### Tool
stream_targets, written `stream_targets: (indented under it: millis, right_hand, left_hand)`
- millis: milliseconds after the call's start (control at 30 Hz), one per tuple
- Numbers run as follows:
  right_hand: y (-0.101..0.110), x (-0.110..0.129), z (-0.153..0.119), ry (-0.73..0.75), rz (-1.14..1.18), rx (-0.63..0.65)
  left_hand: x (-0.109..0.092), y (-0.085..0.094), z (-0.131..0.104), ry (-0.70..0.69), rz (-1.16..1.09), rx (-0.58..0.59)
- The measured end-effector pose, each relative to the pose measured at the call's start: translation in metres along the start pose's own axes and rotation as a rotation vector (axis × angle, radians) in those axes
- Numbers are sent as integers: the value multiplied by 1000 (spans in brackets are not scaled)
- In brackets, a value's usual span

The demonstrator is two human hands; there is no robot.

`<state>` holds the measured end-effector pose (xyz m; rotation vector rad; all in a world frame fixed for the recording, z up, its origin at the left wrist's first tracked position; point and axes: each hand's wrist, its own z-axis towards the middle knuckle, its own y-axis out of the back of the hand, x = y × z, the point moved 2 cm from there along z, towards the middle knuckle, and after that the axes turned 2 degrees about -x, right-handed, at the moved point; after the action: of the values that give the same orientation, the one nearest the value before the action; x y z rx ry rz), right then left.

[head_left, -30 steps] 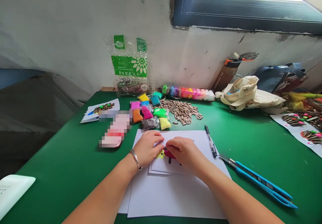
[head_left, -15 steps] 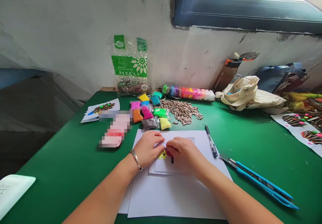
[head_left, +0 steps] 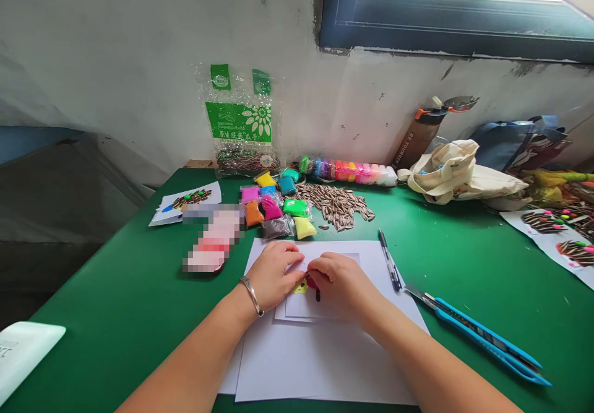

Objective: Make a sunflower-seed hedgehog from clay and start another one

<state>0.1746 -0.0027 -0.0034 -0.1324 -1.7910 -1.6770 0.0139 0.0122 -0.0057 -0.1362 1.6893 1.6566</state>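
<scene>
My left hand (head_left: pixel 275 270), with a silver bracelet at its wrist, rests on a small sheet of paper (head_left: pixel 334 314). Its thumb and forefinger are apart, and the thumb tip reaches a yellow clay shape (head_left: pixel 301 286) with dark spots. Beside it, my right hand (head_left: pixel 341 280) is closed in a pinch over a dark red clay piece (head_left: pixel 312 282). What lies between those fingertips is too small and covered to make out. A short dark clay strip (head_left: pixel 318 296) points down from the red piece. Larger white sheets (head_left: pixel 325 363) lie underneath.
Beyond the paper are bagged coloured clay (head_left: pixel 271 208) and a pile of sunflower seeds (head_left: pixel 341 208). A pen (head_left: pixel 390 261) and a blue utility knife (head_left: pixel 482 335), blade showing, lie to the right. Finished seed pictures (head_left: pixel 554 239) are farther right; a seed bag (head_left: pixel 241 128) leans on the wall.
Both hands stay almost in place. The left thumb has shifted slightly over the yellow clay, and the right fingertips have moved very little.
</scene>
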Motion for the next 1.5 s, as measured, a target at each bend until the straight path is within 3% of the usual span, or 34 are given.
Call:
stream_targets:
  millis: [800,1100,1500]
  right_hand:
    - [-7,-3,0,31,-32,-8]
    - [14,-4,-3,-66,-50,-9]
    - [-3,-6,-3,31,-159,4]
  left_hand:
    - [-4,0,1,10,9,-10]
    - [0,-2,0,17,-3,-12]
    - [-7,-3,0,18,33,-31]
